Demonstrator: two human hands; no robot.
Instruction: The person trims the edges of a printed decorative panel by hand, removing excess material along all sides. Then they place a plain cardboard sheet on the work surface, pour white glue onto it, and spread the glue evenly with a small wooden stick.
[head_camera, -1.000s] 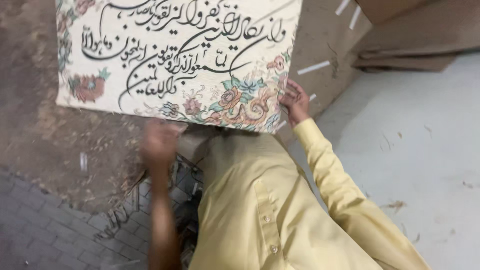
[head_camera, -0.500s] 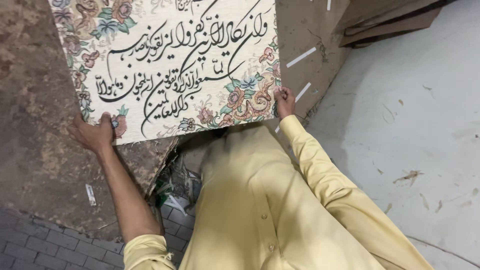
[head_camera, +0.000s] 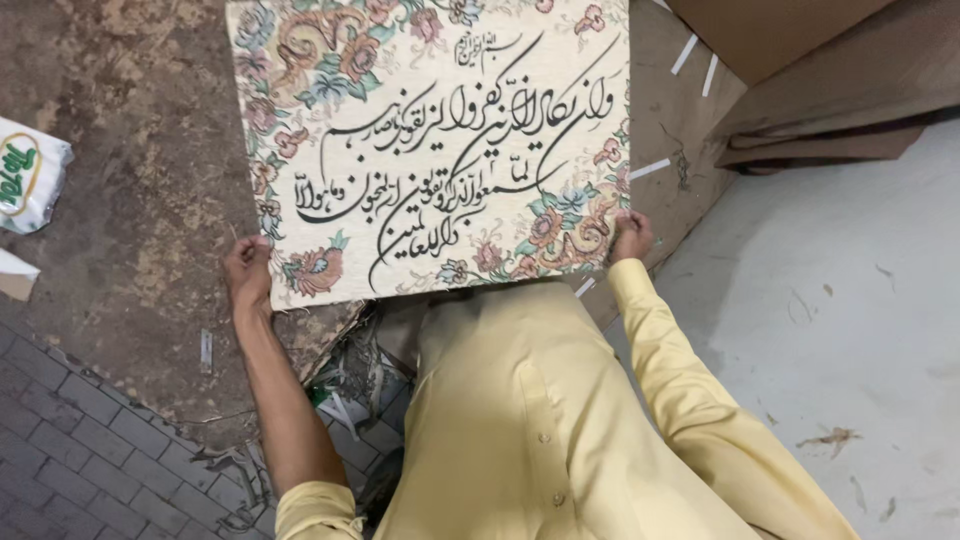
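Holding a cream woven panel (head_camera: 430, 150) with floral border and black calligraphy, spread flat and lifted in front of the body. Left hand (head_camera: 248, 272) clamped on the near left corner, right hand (head_camera: 631, 237) pinching the near right corner, both closed on the cloth. Already unfolded and stretched taut, not yet set down anywhere. Below it, a worn brown board (head_camera: 140, 200); cardboard sheets (head_camera: 830, 80) far right, a white packet (head_camera: 30, 175) at left.
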